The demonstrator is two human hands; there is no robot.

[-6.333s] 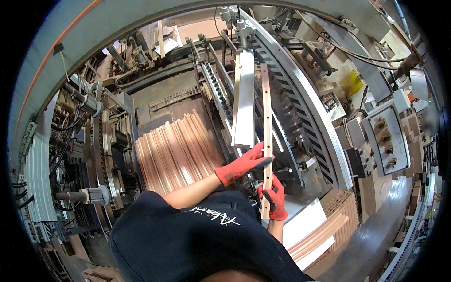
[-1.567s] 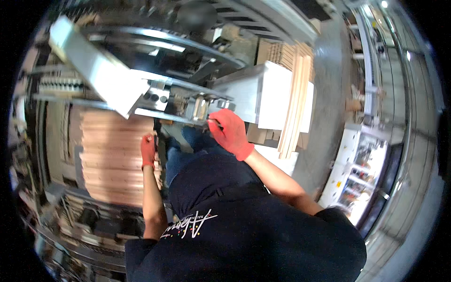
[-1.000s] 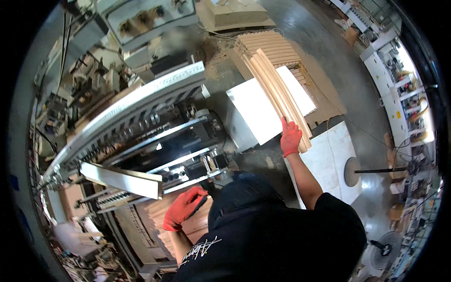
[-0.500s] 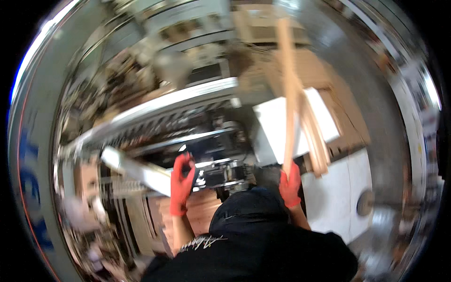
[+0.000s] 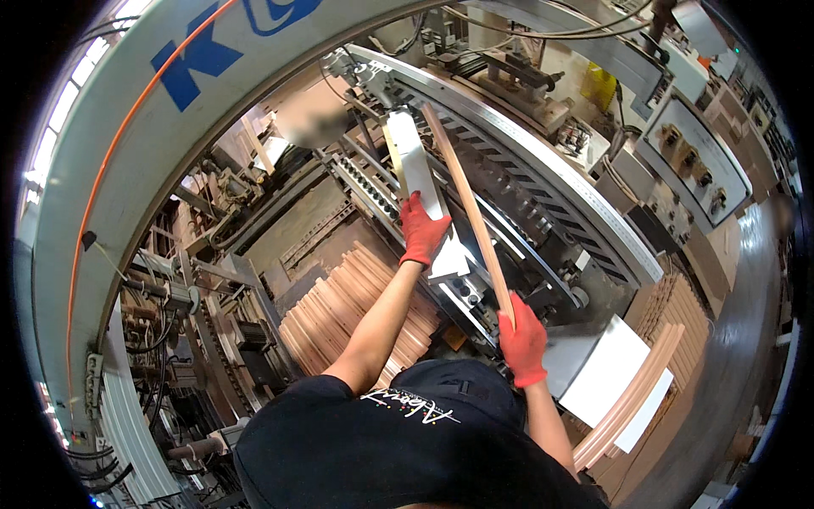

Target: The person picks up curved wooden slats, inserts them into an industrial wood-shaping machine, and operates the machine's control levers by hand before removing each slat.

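In my right hand [image 5: 523,341], which wears a red glove, is the near end of a long, thin wooden strip [image 5: 469,197]. The strip slants up and away over the machine bed [image 5: 543,246], its far end beside a white metal bar [image 5: 413,157]. My left hand [image 5: 422,231], also red-gloved, lies on the near part of that bar, fingers stretched along it and thumb apart. Part of its fingers is hard to make out. Below the left forearm, many similar strips form a stack [image 5: 348,310] beside the machine.
Over the left side arches a big grey machine frame [image 5: 127,170] with an orange cable. A long metal rail [image 5: 543,144] crosses behind the bed. At right, more wooden strips [image 5: 636,399] lie on a white board [image 5: 606,365]. A control panel [image 5: 695,157] stands at far right.
My view has turned left. The strip in my right hand has swung from above the board and cardboard to over the machine. My left hand, curled before, now lies on the white bar.
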